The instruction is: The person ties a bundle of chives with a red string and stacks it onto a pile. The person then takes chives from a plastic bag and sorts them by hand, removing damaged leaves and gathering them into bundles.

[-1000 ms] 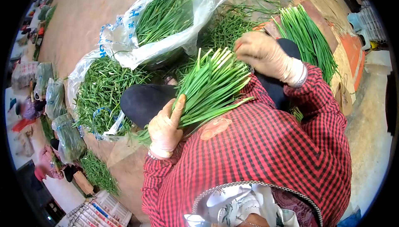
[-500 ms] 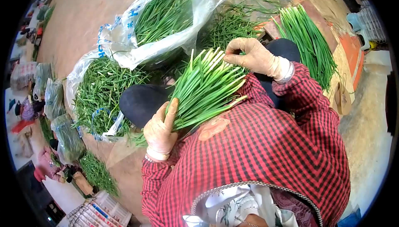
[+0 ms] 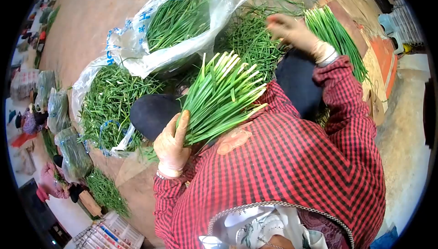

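Note:
My gloved left hand (image 3: 172,145) is wrapped round the lower part of a bunch of green chives (image 3: 219,101), thumb on top. The bunch lies slanted over my lap, pale cut ends fanned out toward the upper right. My gloved right hand (image 3: 294,32) is raised apart from the bunch, over my right knee and next to a heap of loose chives (image 3: 248,32). Motion smears its fingers, and whether anything is between them cannot be made out. Just right of that hand, a neat bundle of chives (image 3: 337,41) lies on a board.
A clear plastic bag (image 3: 182,57) full of chives stands in front of me. Another pile of chive leaves (image 3: 114,98) sits at its left in an opened bag. Farther left are filled bags (image 3: 73,153), a person in pink (image 3: 51,180) and crates (image 3: 109,233).
My right hand has left the pale ends of the bunch and moved up and to the right. My left hand keeps its hold, shifted very slightly left.

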Demonstrator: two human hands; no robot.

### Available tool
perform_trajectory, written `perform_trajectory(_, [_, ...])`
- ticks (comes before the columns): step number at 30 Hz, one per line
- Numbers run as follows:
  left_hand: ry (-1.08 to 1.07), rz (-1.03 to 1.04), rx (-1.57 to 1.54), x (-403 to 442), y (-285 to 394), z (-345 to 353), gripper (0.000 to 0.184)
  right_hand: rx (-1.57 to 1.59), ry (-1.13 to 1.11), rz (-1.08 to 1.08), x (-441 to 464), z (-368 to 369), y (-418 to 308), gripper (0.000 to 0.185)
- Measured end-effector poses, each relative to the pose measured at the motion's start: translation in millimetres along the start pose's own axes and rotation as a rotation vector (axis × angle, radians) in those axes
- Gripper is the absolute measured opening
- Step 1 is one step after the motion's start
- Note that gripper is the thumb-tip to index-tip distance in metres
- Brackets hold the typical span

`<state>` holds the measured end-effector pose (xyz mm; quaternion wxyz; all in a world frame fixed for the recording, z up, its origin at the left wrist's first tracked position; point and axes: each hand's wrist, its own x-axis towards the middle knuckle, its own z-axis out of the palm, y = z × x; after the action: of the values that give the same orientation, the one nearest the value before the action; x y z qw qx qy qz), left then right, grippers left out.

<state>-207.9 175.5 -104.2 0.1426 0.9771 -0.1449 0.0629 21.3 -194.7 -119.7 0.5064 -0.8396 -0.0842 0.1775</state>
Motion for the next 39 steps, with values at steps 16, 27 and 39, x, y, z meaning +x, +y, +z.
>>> perform_trajectory(16, [-0.051,-0.032,-0.003,1.1,0.3,-2.7,0.083,-0.498,0.155,0.000,12.2,0.9,13.5,0.038])
perform_trajectory(27, [-0.166,-0.052,-0.017,17.6,11.4,-6.5,0.090,-0.437,-0.086,-0.783,-18.7,122.1,-60.0,0.021])
perform_trajectory(39, [-0.151,-0.235,-0.470,39.1,5.9,29.3,0.071,0.322,-0.613,-0.645,-72.8,155.0,-116.1,0.019])
